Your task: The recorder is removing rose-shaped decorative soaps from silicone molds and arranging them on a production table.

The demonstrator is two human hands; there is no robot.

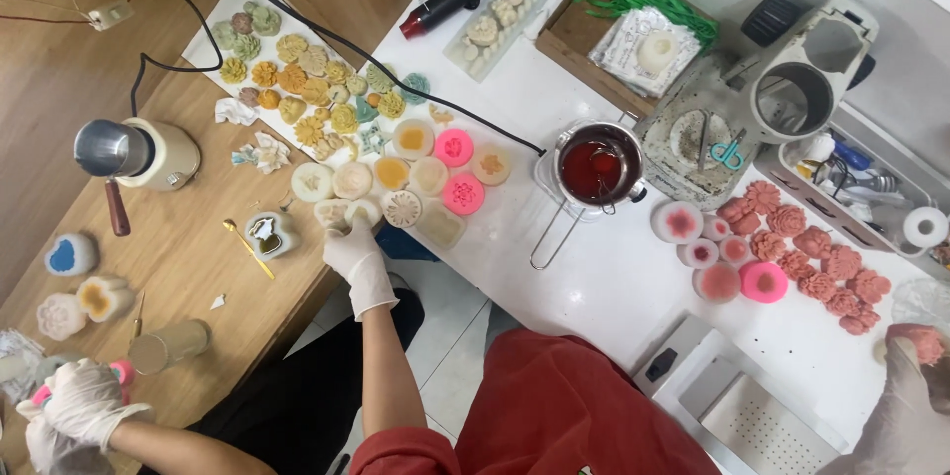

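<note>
My right hand (358, 259), in a white glove, reaches to the near edge of the white table (594, 277) and grips a pale round mould (346, 212) at the end of a row of filled moulds. My left hand (77, 404), also gloved, is low at the left over the wooden table (188, 257). It is closed around a small pink object (123, 370) that is mostly hidden by the fingers. A clear cup (170, 344) lies just right of that hand.
A metal pot of red liquid (594, 170) stands mid-table, trailing a black cable (327, 35). Yellow and green flower casts (317, 89) lie on a white sheet, pink flower casts (821, 267) at the right. Another person's gloved hand (905, 391) holds a pink flower. A small grinder (139, 150) sits left.
</note>
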